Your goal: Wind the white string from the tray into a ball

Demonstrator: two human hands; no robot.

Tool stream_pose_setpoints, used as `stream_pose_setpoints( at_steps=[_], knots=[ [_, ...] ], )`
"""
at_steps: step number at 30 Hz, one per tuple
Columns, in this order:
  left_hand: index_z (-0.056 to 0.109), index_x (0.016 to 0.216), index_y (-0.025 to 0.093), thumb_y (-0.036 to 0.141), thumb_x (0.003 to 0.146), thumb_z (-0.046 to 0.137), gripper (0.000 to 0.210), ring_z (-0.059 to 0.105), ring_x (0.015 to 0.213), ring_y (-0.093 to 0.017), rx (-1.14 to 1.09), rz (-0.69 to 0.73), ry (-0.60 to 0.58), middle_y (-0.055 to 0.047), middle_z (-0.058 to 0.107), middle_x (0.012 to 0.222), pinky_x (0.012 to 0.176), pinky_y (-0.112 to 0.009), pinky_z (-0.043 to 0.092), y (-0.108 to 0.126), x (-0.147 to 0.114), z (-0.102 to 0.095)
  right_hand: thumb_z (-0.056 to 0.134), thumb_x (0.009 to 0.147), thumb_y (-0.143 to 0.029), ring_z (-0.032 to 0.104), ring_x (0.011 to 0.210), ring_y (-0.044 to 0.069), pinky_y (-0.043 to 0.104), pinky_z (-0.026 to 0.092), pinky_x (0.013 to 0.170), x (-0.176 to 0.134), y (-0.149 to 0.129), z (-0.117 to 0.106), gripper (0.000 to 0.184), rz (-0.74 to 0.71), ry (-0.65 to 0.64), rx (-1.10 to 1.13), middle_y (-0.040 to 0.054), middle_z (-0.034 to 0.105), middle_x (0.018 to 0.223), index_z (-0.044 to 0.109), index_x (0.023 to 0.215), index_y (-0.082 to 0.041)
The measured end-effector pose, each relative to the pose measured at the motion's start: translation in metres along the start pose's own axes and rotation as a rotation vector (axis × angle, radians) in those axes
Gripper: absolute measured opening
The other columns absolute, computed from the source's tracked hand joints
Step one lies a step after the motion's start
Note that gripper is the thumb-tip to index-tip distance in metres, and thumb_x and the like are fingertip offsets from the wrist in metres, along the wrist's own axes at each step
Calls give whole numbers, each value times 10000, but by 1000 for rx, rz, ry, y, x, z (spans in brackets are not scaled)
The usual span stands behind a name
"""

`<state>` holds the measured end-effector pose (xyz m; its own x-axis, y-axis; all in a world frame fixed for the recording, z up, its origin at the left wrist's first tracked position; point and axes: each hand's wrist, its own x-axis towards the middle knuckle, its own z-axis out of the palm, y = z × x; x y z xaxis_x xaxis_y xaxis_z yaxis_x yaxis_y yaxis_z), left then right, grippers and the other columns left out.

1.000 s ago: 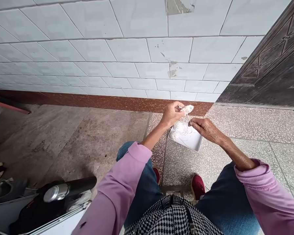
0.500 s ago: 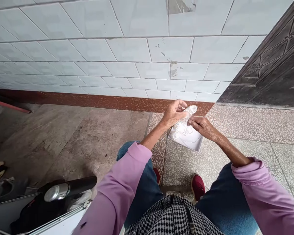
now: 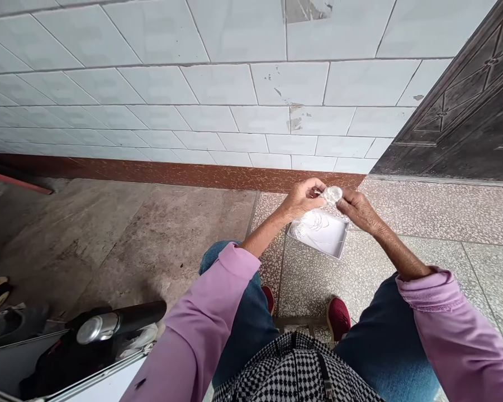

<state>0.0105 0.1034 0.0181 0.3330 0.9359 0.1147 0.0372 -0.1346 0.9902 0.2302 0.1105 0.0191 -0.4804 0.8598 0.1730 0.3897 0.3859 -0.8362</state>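
My left hand [image 3: 307, 200] grips a small whitish, partly see-through bundle [image 3: 332, 195] that looks wound with white thread. Its rounded end sticks out past my fingers, toward the right. My right hand [image 3: 357, 209] is closed in a pinch right beside that end; what lies between its fingertips, perhaps a strand, is too small to make out. Below both hands a shallow white box [image 3: 329, 245] rests on the floor. A loose heap of white thread [image 3: 308, 225] fills its left side, with thin loops trailing rightward.
A white tiled wall [image 3: 218, 120] with a reddish-brown base stands ahead, and a dark carved door [image 3: 456, 123] is at the right. At lower left, a case [image 3: 96, 385] holds a black cylinder with a silver end [image 3: 94, 329]. My red shoes [image 3: 338, 318] are near the box.
My right hand has moved up and slightly right, from below the bundle to beside its end. The bundle has turned so its round end faces me more. My left hand has shifted slightly.
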Motion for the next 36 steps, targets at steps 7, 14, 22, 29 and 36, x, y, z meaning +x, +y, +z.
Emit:
stream_pose_setpoints(
  at_steps=[7,14,22,29,36],
  knots=[
    [626,839,188,54,739,756,212,535,690,-111,287,25,270,6,671,854,684,-265,454,-1,8,-11,486,1097,-732,524,638,158,326,392,639,-7,-20,7,625,-57,-167,-77,28,641,725,720,885,-193],
    [622,882,198,54,732,708,225,490,657,-93,281,81,-52,26,636,865,637,-254,400,7,-7,4,598,1007,-828,429,630,155,332,352,609,-5,-18,-12,646,-5,138,31,-5,495,662,625,762,-230],
    [591,944,203,272,686,873,389,671,760,-134,-288,-71,99,-23,724,906,682,-271,574,5,-2,9,524,1045,-822,412,614,151,330,353,598,5,-5,10,645,39,73,120,-13,476,661,577,771,-241],
    [549,874,209,230,724,837,325,696,733,-129,-318,-84,377,-18,735,845,681,-280,629,-3,6,8,461,1123,-655,537,663,181,343,389,667,-1,-16,10,559,-37,-41,-137,35,614,709,666,852,-211],
    [553,897,201,288,790,820,301,724,768,-123,-415,-209,486,-16,725,883,763,-288,648,-8,6,2,488,1123,-445,526,626,183,341,360,673,-12,-22,21,369,-66,-185,-331,43,628,696,691,921,-211]
  ],
)
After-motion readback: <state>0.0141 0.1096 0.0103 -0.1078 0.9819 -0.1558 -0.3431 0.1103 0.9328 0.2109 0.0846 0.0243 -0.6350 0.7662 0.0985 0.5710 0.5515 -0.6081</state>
